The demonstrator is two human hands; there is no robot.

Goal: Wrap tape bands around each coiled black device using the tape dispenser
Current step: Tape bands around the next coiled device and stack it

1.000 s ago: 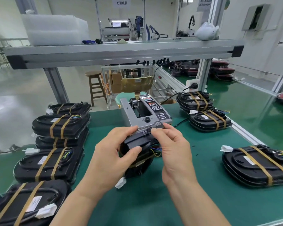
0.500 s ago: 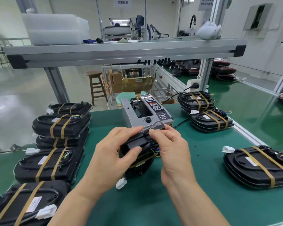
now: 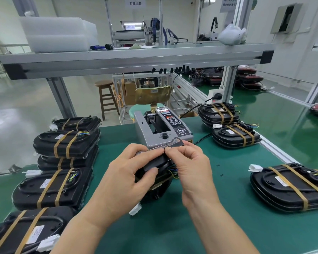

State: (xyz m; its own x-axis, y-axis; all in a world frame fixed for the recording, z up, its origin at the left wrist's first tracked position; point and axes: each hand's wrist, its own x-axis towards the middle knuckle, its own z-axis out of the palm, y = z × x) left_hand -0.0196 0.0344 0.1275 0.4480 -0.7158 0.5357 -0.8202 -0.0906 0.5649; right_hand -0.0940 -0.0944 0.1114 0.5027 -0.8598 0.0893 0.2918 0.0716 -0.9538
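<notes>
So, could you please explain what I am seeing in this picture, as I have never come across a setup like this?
There is no machine arm here. A person wears a camera on the head, so the single view looks forward and down at their own two bare hands. The left hand grips a black device, held up on edge over the green table. The right hand pinches what looks like a tape strip at the device's top. Just behind stands the grey tape dispenser. The finished devices lying around, left and right, already carry two tan tape bands each.
</notes>
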